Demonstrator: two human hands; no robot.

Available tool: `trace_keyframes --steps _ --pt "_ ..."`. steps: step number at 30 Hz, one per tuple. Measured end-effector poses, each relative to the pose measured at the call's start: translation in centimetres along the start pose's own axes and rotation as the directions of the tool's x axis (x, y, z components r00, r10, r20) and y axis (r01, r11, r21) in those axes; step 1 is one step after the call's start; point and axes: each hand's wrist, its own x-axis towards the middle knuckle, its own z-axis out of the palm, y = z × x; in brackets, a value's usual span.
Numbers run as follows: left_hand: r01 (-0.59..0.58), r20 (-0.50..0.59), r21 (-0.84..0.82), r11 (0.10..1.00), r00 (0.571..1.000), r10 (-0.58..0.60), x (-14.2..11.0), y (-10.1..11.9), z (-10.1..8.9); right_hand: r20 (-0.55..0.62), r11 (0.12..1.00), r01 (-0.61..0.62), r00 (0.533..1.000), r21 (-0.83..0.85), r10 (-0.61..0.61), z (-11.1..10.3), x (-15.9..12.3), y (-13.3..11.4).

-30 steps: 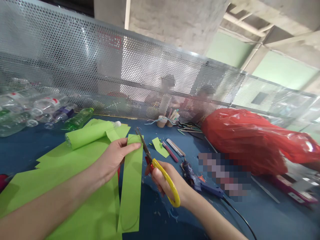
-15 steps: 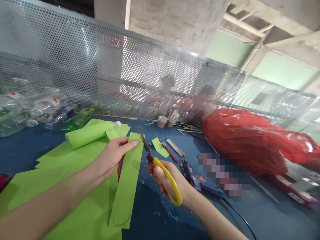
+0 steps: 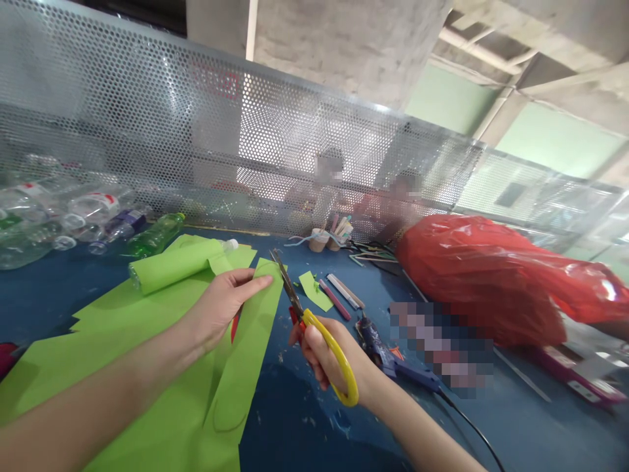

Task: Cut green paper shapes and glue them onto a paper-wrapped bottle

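Observation:
My left hand [image 3: 228,301] pinches the upper end of a long green paper strip [image 3: 250,354], thumb on top. Curved pencil lines show near both of its ends. In my right hand [image 3: 327,357] are scissors [image 3: 339,357] with yellow and red handles, their blades at the strip's top right edge. Larger green paper sheets [image 3: 147,354] lie beneath my left forearm. Behind that hand, a bottle wrapped in green paper [image 3: 171,265] rests on its side. A small green paper scrap [image 3: 314,292] lies just beyond the blades.
A glue gun [image 3: 378,344] with its cord is right of my right hand, near several markers [image 3: 337,299]. Plastic bottles [image 3: 93,210] lie at the far left. A red plastic bag [image 3: 481,275] bulges at right. A perforated metal screen [image 3: 206,131] stands behind the blue table.
The green strip's lower end has swung a little to the left, and its top has tilted slightly right against the blades. Both hands stay almost where they were.

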Motion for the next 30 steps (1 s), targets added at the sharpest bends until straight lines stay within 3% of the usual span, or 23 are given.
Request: trace_keyframes --steps 15,20,22,24,26,28,29,30 --pt "-0.029 -0.041 0.025 0.999 0.999 0.030 0.1 0.0 -0.1 0.000 0.999 -0.008 1.000 0.035 0.008 -0.2 0.1 0.0" --pt "-0.098 -0.057 0.175 0.980 0.992 0.109 0.8 -0.2 -1.0 -0.014 1.000 -0.010 1.000 0.007 0.010 -0.2 0.1 -0.1" --pt "-0.189 -0.085 0.343 0.920 0.969 0.230 1.3 -0.2 -1.7 -0.028 1.000 -0.016 0.999 -0.009 0.016 -0.3 0.1 -0.1" --pt "-0.292 -0.107 0.538 0.790 0.907 0.408 1.6 -0.1 -2.1 -0.049 0.999 -0.019 0.999 -0.029 0.018 -0.5 0.2 -0.1" --pt "-0.374 -0.098 0.716 0.589 0.782 0.615 1.3 0.1 -2.0 -0.067 0.999 -0.018 0.998 -0.048 0.015 -0.6 0.4 0.0" --pt "-0.403 -0.034 0.824 0.398 0.667 0.745 0.4 0.2 -1.2 -0.073 0.998 -0.009 0.997 -0.068 0.004 -0.7 0.4 -0.1" --pt "-0.407 0.014 0.837 0.364 0.683 0.731 -0.2 0.0 -0.7 -0.072 0.997 -0.003 0.997 -0.071 -0.002 -0.7 0.4 -0.1" --pt "-0.411 0.074 0.819 0.400 0.768 0.636 -0.8 -0.2 0.0 -0.069 0.998 0.006 0.998 -0.070 -0.011 -0.7 0.4 -0.2"
